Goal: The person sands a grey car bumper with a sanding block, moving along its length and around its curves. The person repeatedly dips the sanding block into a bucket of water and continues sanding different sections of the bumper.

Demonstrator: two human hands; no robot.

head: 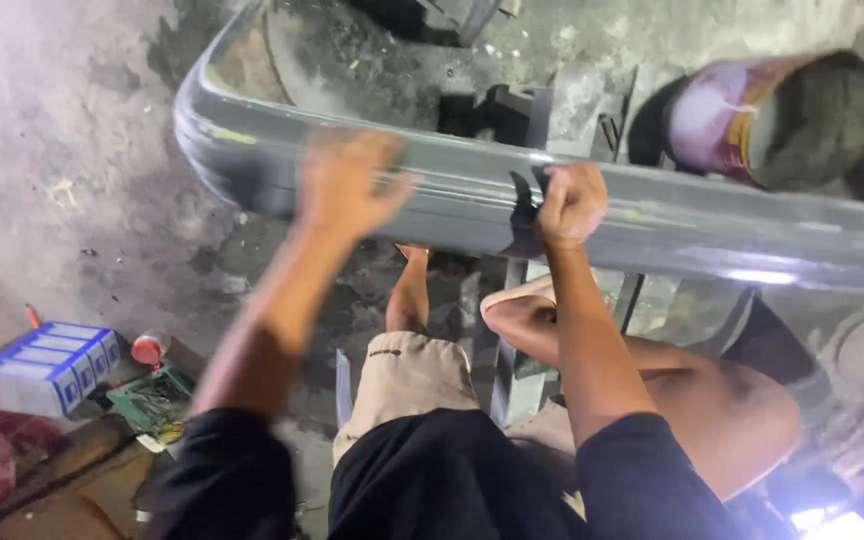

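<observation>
Looking down past your black sleeves and tan shorts (402, 375), you see your bare knees drawn up under a long grey car bumper (712, 225) that runs across the view from a curved corner at upper left to the right edge, resting on a metal stand (512, 350) between your legs. Your hands are apart on it. Your right hand (572, 203) is curled into a fist on the bumper's front face near its middle, pressing a small dark piece (524, 215) against the grey surface; what that piece is cannot be told. Your left hand (347, 180) lies flat and spread on the bumper further toward the curved end, blurred, fingers open and gripping nothing. On the concrete floor (62, 130) down at your left sits a blue and white box (47, 365), with a small red-capped container (149, 349) just beside it and a green tray (155, 400) of odds and ends next to that. Beyond the bumper, at upper right, an open tin can (772, 118) with a pink and white label lies tipped with its mouth toward you, its inside coated in dull grey.
</observation>
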